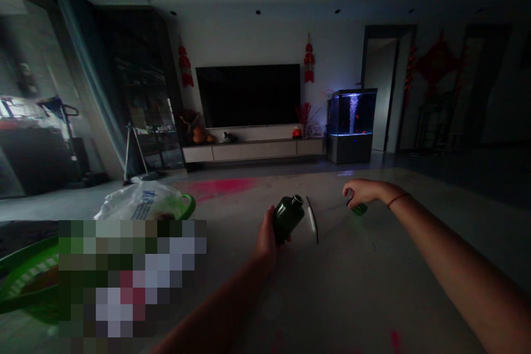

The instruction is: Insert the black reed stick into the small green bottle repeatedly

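My left hand (267, 238) is wrapped round a dark green bottle (287, 218). The bottle leans to the right, and its narrow neck is uncapped. Further off to the right, my right hand (362, 192) bends down at the wrist, fingers closed over a small green object (359, 209) close to the pale surface. Most of that object is hidden by the hand, so its kind is unclear. Between the two hands lies a thin, slightly curved stick-like item (312, 220), dark at the ends and pale in the middle.
A green basket (31, 274) stands at the left beside a white plastic bag (143, 202); a blurred patch covers part of them. The pale surface (332, 298) bears pink marks. Beyond are a low cabinet (253, 151), a television (249, 95) and a lit fish tank (352, 116).
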### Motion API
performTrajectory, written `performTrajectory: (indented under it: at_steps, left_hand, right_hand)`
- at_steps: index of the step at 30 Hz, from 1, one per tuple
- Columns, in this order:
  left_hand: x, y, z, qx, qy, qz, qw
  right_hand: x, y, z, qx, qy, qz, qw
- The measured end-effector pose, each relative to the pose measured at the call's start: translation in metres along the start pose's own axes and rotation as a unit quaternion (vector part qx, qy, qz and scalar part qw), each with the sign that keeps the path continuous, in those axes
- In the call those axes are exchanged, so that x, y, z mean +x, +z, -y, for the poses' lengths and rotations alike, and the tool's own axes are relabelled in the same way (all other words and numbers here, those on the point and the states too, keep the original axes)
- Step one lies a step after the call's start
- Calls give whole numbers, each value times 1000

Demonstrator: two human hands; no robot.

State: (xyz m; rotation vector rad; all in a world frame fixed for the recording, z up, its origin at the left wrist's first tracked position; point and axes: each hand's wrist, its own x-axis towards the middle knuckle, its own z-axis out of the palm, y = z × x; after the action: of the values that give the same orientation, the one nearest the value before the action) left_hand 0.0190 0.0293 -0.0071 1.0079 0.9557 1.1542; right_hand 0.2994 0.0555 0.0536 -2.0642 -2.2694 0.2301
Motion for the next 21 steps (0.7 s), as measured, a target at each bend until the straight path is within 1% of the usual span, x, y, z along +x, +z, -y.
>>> performTrajectory:
  at_steps: [3, 6, 10, 21]
  left_hand:
    - [-1, 1, -1, -8, 4, 4, 1000]
    - [-2, 2, -1, -13, 4, 8, 1000]
    - [-4, 3, -2, -10, 2, 0, 1000]
    - [-2, 1, 0, -5, 10, 12, 1000]
  right_hand:
    - [5, 7, -6, 6, 6, 16, 1000]
    - [10, 13, -10, 5, 13, 17, 1000]
    - [14, 17, -13, 18, 15, 27, 999]
    - [4, 10, -7, 19, 26, 80, 996]
